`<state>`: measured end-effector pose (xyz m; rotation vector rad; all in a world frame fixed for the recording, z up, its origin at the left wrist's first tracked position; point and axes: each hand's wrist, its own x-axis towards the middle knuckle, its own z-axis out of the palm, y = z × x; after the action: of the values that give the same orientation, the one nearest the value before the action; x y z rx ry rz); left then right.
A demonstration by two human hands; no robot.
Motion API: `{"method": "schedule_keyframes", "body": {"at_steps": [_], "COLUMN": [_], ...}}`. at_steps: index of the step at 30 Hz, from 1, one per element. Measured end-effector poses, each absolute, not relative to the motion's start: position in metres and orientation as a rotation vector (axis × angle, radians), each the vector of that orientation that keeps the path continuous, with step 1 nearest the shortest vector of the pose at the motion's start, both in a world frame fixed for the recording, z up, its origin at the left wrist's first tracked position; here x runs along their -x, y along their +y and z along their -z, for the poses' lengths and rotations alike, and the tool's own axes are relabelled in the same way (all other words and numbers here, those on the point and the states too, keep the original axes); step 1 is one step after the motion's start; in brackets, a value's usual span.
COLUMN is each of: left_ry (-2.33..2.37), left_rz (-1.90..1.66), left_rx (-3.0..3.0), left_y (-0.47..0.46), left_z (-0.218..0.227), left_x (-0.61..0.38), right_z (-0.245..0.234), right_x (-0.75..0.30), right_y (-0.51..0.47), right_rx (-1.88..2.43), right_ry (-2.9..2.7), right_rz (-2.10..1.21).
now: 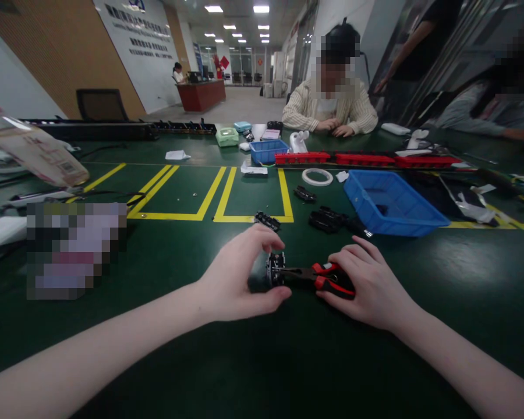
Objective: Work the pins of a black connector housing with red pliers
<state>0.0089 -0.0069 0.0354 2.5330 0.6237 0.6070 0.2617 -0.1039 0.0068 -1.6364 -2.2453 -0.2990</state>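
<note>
My left hand [240, 273] curls around a small black part [276, 269] with metallic bits on it, thumb on the near side and fingers on the far side. In my right hand [371, 285] is a pair of red-and-black needle-nose pliers [303, 273], its handles inside my closed fingers. The plier tips point left and meet the black part; whether they grip it I cannot tell. Just beyond my left hand lies a similar black part [267, 220]. More black pieces [327, 219] rest beyond the pliers.
A blue tray [397, 203] stands to the right, with a white ring [317, 177] left of it. Red strips [358, 159] run behind. Yellow tape [170, 216] marks the green table. At left are a bottle [35, 145] and cables. A person [332, 105] sits opposite.
</note>
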Motion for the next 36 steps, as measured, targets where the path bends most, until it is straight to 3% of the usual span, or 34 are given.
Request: {"method": "schedule_keyframes", "body": {"at_steps": [11,24,36], "left_ry": [0.646,0.617,0.595], "left_rz": [-0.293,-0.33,-0.364], "left_rx": [-2.764,-2.55,-2.542], "left_y": [-0.003,-0.001,-0.002], "left_z": [-0.012,-0.016,-0.017], "left_x": [-0.026,-0.022,-0.022], "right_z": [-0.009,-0.012,-0.008], "right_x": [-0.253,-0.246,-0.251], "right_y": [-0.106,-0.109,-0.11], "right_rx": [1.628,1.502,1.515], "right_ry": [-2.25,-2.254,-2.23], "right_rz": [0.308,0.817,0.709]}}
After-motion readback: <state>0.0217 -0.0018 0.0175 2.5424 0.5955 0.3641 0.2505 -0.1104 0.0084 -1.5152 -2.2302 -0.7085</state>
